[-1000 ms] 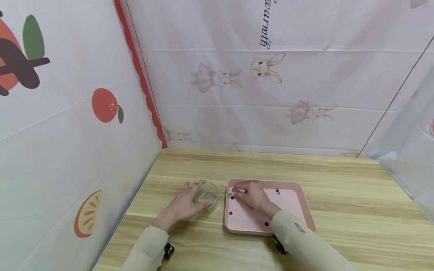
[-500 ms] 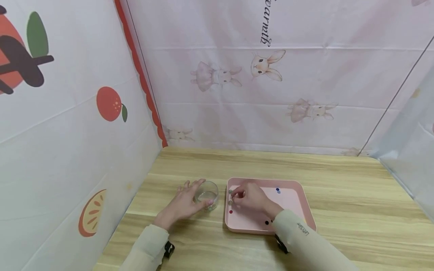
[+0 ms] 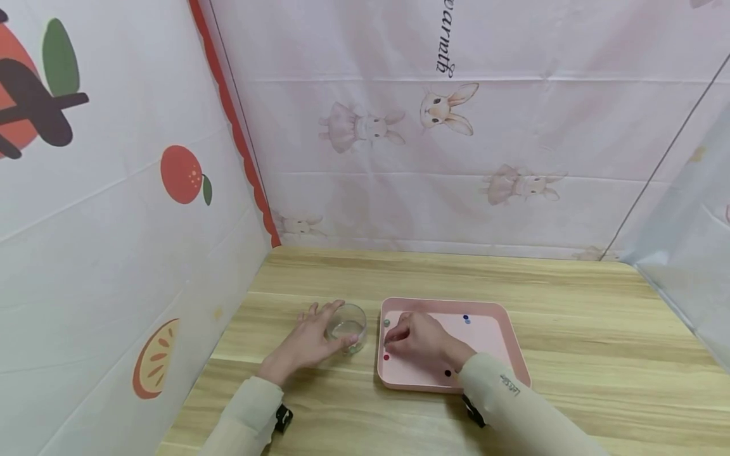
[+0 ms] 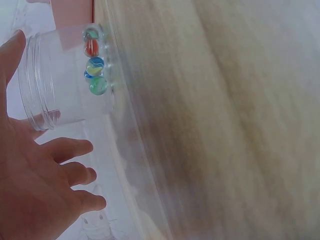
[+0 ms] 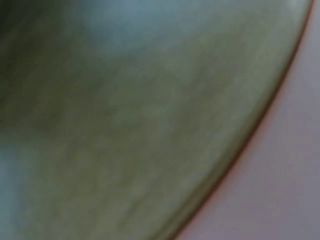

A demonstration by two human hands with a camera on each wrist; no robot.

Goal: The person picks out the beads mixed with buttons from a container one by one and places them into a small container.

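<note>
My left hand (image 3: pixel 310 339) grips a clear jar (image 3: pixel 346 328) on the table, thumb on the near side and index finger on the far side. In the left wrist view, several glass marbles (image 4: pixel 98 85) lie in the bottom of the jar. The right hand (image 3: pixel 419 339) is inside the pink tray (image 3: pixel 510 316), at its left wall. Its curled thumb and fingertips close on a glass marble there, mostly hidden by the fingers. Just beyond them sits another marble (image 3: pixel 386 323). A small red button-like disc (image 3: pixel 386 358) lies on the near side of the fingertips.
Two small blue discs (image 3: pixel 467 319) lie in the tray's far part, and a black disc (image 3: pixel 447 373) near its front. The wood-grain table (image 3: pixel 593 329) meets printed cloth walls (image 3: pixel 490 209) behind and at both sides. The right wrist view is too blurred to read.
In the tray, the right fingertips have shifted from the far marble toward the nearer one and come together on it. The left hand and jar have stayed in place.
</note>
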